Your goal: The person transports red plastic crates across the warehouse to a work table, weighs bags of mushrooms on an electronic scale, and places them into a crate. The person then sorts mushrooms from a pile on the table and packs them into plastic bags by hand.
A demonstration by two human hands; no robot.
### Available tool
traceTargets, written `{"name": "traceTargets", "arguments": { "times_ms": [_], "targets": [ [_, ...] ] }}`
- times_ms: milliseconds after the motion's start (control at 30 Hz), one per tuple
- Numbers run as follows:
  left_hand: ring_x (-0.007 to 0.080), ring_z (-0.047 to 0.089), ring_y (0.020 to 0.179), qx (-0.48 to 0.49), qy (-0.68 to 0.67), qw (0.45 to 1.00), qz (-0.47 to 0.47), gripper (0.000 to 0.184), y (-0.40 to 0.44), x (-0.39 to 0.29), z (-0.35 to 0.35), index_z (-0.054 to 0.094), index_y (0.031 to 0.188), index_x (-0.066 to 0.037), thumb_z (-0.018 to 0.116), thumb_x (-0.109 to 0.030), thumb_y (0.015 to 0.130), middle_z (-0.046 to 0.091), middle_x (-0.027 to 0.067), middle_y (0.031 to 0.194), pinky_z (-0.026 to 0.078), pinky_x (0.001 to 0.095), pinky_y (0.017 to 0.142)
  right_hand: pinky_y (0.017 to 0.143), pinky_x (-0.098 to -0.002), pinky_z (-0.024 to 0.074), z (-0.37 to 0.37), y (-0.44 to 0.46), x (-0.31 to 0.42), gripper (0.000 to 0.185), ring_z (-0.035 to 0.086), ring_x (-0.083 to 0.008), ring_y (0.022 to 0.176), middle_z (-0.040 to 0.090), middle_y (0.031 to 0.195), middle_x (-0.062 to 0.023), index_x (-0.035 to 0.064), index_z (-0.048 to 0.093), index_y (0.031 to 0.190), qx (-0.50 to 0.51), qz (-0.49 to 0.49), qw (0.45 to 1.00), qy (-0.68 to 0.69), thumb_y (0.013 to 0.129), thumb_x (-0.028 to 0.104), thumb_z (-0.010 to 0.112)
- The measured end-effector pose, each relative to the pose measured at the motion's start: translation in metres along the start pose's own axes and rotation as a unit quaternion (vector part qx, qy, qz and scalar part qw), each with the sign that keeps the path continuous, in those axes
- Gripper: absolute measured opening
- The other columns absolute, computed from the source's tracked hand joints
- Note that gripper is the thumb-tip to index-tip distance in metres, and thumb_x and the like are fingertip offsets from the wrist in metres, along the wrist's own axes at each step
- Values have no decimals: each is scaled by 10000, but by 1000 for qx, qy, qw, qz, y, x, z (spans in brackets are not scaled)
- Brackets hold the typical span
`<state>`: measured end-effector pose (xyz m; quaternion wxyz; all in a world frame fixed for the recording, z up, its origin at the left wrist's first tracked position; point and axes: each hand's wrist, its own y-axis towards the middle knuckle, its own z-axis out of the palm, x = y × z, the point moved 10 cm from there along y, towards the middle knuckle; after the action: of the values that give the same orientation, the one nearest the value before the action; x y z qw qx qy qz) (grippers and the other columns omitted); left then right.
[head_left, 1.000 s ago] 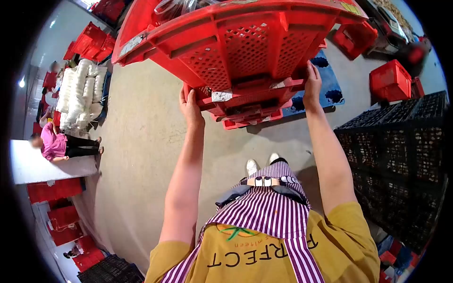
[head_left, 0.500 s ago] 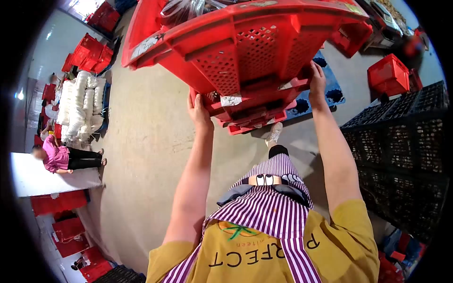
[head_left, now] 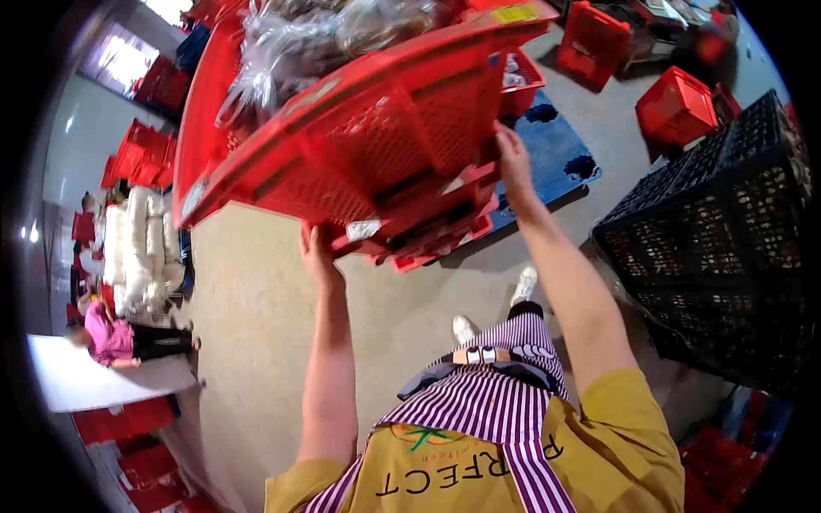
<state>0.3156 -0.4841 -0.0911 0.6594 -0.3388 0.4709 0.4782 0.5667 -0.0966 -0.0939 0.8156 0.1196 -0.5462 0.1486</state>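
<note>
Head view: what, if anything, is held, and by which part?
Stacked red crates: the left hand and right hand grasp opposite ends of the near side, below the top crate's rim.

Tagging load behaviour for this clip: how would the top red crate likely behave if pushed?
The top red crate looks stiff, given its ribbed walls; probably heavy, with filled plastic bags inside. Perched on lower crates, it might tip if shoved.
</note>
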Motion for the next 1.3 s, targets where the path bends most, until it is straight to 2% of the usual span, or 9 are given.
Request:
{"name": "traceTargets", "arguments": {
  "times_ms": [133, 333, 433, 567, 733, 833, 900, 967, 1300],
  "targets": [
    [186, 575, 1058, 23, 16, 1000, 4, 440, -6, -6, 11, 456, 1352, -49, 542, -224, 957, 592, 70, 1183, 453, 345, 923, 801, -244, 471, 1, -1, -5, 363, 567, -98, 894, 625, 1070, -27, 37, 555, 1269, 14, -2, 1000, 27, 960, 227, 553],
    [224, 536, 1158, -70, 83, 994, 10, 550, -13, -8, -13, 422, 1395, -57, 531, -377, 960, 530, 88, 1318, 423, 357, 966, 1091, -342, 306, -4, -14, 10, 483, 442, -290, 1297, 486, 1375, -207, -43, 467, 1336, 77, 16, 989, -126, 966, 265, 503],
    [257, 544, 1135, -173, 52, 983, -7, 622, -40, 16, -72, 444, 1380, -113, 553, -514, 917, 517, 89, 1325, 406, 385, 979, 1081, -358, 313, -36, -36, 33, 393, 439, -302, 1285, 496, 1331, -183, -15, 504, 1283, 100, -69, 975, -184, 983, 238, 482],
    [285, 598, 991, -360, 124, 911, -158, 578, -119, 82, -166, 425, 1351, -104, 502, -500, 936, 563, 108, 1233, 472, 417, 848, 871, -275, 472, -146, -64, -55, 290, 609, -170, 996, 653, 1065, -93, -13, 605, 1166, 144, 178, 958, -174, 963, 186, 549],
    [310, 673, 819, -106, 281, 775, -557, 368, -284, 229, -146, 576, 1202, -103, 558, -336, 918, 658, 157, 1053, 540, 424, 670, 619, -246, 487, -311, -57, -107, 223, 638, -145, 729, 682, 895, -96, 0, 624, 1086, 73, 311, 936, -151, 938, 143, 537],
    [270, 674, 791, 411, 592, 555, -416, 345, -309, 329, -64, 673, 1089, -80, 560, -331, 882, 685, 80, 976, 537, 368, 682, 589, -236, 466, -359, -27, -94, 225, 632, -141, 706, 679, 881, -95, 11, 607, 1100, 17, 334, 928, -165, 944, 146, 518],
    [250, 656, 779, 464, 540, 662, -236, 297, -289, 310, 40, 703, 1025, -74, 577, -288, 862, 685, 105, 931, 517, 336, 711, 582, -238, 465, -366, -3, -94, 227, 629, -141, 699, 678, 875, -95, 15, 602, 1109, 3, 330, 931, -155, 947, 144, 509],
    [253, 655, 783, 436, 489, 705, -273, 290, -274, 319, 103, 703, 1020, -74, 577, -282, 862, 684, 109, 929, 516, 336, 712, 564, -251, 467, -373, 10, -98, 231, 625, -140, 690, 677, 873, -96, 16, 599, 1116, -4, 322, 937, -134, 949, 140, 500],
    [266, 652, 805, 377, 469, 713, -360, 253, -196, 398, 243, 704, 996, -75, 578, -250, 863, 682, 127, 923, 511, 337, 718, 544, -238, 450, -336, 128, -125, 208, 560, -104, 627, 678, 838, -67, 4, 642, 1036, 108, 379, 904, -165, 958, 154, 521]
  ]
}}
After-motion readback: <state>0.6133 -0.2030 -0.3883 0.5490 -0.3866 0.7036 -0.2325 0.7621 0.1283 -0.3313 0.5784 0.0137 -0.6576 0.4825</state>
